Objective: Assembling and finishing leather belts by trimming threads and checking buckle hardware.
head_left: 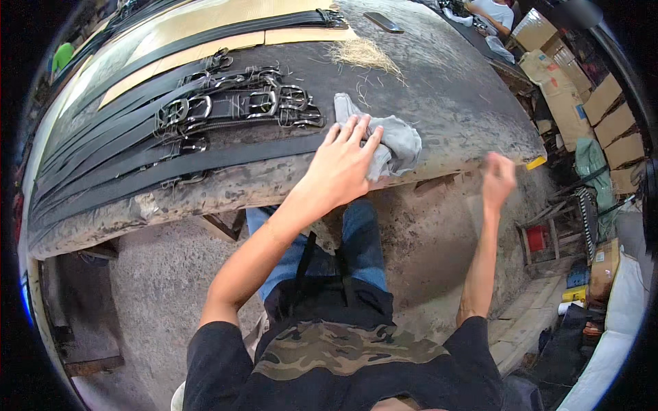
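My left hand (340,163) lies with its fingers stretched and spread over a crumpled grey cloth (401,140) near the table's front edge. Beneath that palm runs the end of a flat black strap (240,154); its tip is hidden. My right hand (499,179) is raised off to the right, by the table edge, closed in a fist and smeared by motion. Whatever it may hold cannot be made out. Beyond the strap lies a pile of black belts (123,130) with dark metal buckles (264,103).
The worn dark table (466,103) carries a heap of pale thread scraps (367,56), a phone (383,22) and cardboard sheets (205,31) under more straps. Cardboard boxes (558,96) and a wooden stool (548,236) stand at right. Another person (492,15) sits at the far right.
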### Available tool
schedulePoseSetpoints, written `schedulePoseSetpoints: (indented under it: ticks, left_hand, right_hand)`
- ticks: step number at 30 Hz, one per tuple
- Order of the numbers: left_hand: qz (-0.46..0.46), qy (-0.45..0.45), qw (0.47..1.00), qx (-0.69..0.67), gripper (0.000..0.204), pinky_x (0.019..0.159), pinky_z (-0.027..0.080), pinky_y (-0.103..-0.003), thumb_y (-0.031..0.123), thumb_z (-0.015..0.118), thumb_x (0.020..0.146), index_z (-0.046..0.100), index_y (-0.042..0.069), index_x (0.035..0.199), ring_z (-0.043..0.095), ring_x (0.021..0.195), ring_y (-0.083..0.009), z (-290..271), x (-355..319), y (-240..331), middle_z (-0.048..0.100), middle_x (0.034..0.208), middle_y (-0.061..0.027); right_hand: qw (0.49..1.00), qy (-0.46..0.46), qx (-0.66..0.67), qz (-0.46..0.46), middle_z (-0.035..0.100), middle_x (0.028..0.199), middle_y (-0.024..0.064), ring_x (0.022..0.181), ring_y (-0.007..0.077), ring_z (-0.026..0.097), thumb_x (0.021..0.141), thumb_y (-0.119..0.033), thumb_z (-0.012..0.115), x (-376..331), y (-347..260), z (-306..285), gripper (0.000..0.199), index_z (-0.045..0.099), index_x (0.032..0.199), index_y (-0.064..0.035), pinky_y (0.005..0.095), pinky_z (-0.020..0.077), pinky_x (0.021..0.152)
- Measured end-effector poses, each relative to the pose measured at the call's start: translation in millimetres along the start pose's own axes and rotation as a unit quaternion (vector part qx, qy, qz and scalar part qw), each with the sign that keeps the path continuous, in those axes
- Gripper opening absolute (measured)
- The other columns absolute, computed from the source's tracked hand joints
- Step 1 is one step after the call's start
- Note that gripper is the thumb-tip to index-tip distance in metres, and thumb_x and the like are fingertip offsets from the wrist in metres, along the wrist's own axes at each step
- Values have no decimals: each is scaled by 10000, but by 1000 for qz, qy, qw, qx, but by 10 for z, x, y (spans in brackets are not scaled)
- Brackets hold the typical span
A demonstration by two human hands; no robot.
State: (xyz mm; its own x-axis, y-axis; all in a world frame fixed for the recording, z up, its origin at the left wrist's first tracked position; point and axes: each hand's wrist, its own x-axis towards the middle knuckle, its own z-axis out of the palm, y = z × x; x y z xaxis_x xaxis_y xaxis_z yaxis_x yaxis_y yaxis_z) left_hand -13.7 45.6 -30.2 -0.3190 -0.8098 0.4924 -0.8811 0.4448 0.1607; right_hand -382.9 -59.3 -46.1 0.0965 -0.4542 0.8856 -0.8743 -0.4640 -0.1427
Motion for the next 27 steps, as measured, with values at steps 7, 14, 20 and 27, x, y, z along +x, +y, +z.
schedulePoseSetpoints:
  ticks: [7, 14, 20, 27]
  left_hand:
    - [4, -6, 999, 45, 756, 1131, 281, -506, 339, 698, 769, 430, 14, 1397, 358, 1384, -337, 123, -48, -35, 406, 1459, -215]
    - [77, 64, 995, -11, 683, 1117, 310, -495, 77, 715, 663, 499, -4, 1306, 402, 1352, -321, 292, 69, 222, 490, 1372, -188]
    - [9, 182, 971, -153, 609, 1066, 370, -453, -30, 654, 663, 514, -31, 1255, 478, 1252, -360, 487, 336, 683, 549, 1260, -206]
    - [-60, 40, 972, -226, 413, 1058, 313, -548, 139, 620, 774, 606, -67, 1132, 475, 1220, -456, 1523, 1846, 1620, 592, 1190, -273]
  right_hand:
    - [860, -71, 393, 317, 701, 999, 88, 849, 159, 660, 888, -31, 660, 248, 277, -83, 225, 646, 1110, 4, 298, 536, 738]
    - [607, -96, 598, 515, 684, 947, 61, 641, 80, 564, 878, -85, 691, -173, 950, 30, 191, 589, 1038, -55, 220, 467, 576]
    - [599, 6, 602, 528, 669, 960, 39, 652, 76, 546, 910, -71, 650, -460, 835, -417, 242, 544, 1127, -90, 233, 451, 564]
    - [602, 62, 506, 615, 651, 1032, 22, 732, 101, 556, 934, -121, 628, -1333, 1024, -1593, 366, 513, 1279, -86, 239, 452, 615]
